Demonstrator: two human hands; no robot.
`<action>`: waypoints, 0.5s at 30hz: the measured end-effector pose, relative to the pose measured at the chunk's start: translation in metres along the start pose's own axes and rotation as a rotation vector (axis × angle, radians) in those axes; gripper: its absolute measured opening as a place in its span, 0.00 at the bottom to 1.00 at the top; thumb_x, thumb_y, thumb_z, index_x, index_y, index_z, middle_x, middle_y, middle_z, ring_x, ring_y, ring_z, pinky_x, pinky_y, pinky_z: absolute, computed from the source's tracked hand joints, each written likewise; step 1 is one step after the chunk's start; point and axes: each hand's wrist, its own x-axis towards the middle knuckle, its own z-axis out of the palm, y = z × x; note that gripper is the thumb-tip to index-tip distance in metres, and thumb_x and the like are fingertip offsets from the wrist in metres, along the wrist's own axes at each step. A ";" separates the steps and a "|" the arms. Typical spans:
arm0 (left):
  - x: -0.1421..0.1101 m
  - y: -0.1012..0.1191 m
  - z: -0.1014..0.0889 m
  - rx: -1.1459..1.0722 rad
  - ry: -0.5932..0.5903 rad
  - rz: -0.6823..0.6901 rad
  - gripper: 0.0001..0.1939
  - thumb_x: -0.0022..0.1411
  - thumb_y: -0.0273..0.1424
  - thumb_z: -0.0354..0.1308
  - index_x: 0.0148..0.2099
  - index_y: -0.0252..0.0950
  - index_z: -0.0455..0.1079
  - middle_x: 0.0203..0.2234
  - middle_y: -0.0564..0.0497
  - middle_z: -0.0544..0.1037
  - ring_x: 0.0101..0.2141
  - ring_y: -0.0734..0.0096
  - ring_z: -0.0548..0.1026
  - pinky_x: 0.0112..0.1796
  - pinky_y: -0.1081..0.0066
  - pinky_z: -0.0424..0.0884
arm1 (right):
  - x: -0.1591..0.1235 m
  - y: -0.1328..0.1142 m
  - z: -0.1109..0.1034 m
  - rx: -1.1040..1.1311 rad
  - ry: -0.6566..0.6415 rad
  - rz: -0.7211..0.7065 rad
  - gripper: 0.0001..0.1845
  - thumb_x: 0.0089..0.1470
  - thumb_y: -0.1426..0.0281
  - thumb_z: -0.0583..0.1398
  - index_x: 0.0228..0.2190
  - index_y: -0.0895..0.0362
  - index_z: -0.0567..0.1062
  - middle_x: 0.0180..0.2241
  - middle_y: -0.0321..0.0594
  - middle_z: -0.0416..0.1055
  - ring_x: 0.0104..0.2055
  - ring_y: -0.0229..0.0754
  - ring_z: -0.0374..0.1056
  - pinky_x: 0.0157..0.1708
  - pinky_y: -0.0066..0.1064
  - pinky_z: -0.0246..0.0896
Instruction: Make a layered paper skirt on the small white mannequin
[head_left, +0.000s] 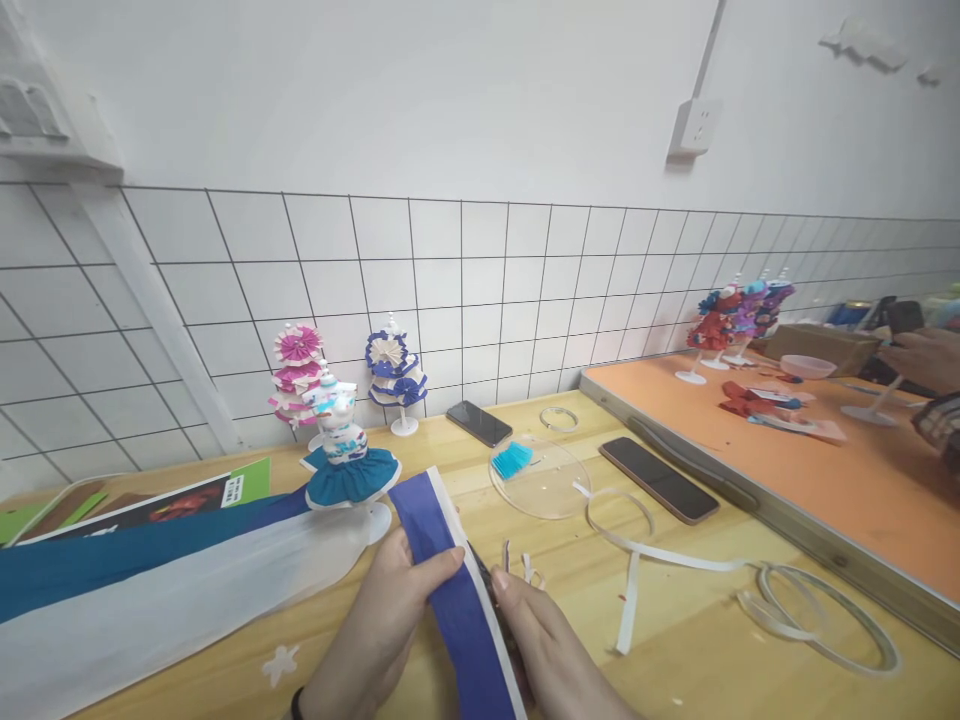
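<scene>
A blue-purple strip of crepe paper or cloth with a white edge [450,575] is pinched in my left hand [379,615], thumb on top. My right hand [551,640] is closed at the strip's white edge around a dark, slim tool that looks like scissors [491,590]. Most of the tool is hidden by the strip and my fingers. Just behind my left hand stands a small white dress form in a teal skirt [352,470]. Small white curled scraps [525,565] lie beyond my right hand.
Long teal and white sheets [187,590] stretch left. Two decorated dress forms, pink [296,375] and purple [397,370], stand by the wall. Two phones [480,423], a clear disc [551,490] and white tape [682,557] lie behind. A person's hand [926,360] is over the orange table [847,490].
</scene>
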 end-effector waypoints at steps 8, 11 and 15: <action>-0.001 0.003 -0.001 0.016 -0.007 -0.006 0.15 0.48 0.25 0.63 0.41 0.34 0.70 0.28 0.52 0.78 0.30 0.69 0.74 0.35 0.70 0.70 | 0.001 0.002 -0.004 -0.070 -0.002 -0.056 0.29 0.54 0.46 0.45 0.25 0.57 0.68 0.22 0.35 0.62 0.26 0.38 0.57 0.26 0.26 0.54; -0.001 0.004 0.000 0.019 -0.012 -0.010 0.14 0.48 0.25 0.63 0.40 0.34 0.71 0.25 0.54 0.77 0.28 0.71 0.73 0.34 0.71 0.70 | 0.003 0.005 -0.005 -0.085 -0.013 -0.028 0.27 0.56 0.47 0.44 0.21 0.56 0.61 0.17 0.29 0.52 0.19 0.33 0.49 0.19 0.24 0.46; -0.001 0.006 0.000 0.002 -0.021 -0.053 0.12 0.47 0.26 0.64 0.37 0.35 0.71 0.22 0.55 0.76 0.26 0.71 0.72 0.31 0.72 0.70 | 0.005 0.009 -0.006 -0.079 -0.059 -0.044 0.27 0.57 0.48 0.41 0.21 0.55 0.59 0.11 0.26 0.49 0.14 0.31 0.45 0.15 0.24 0.39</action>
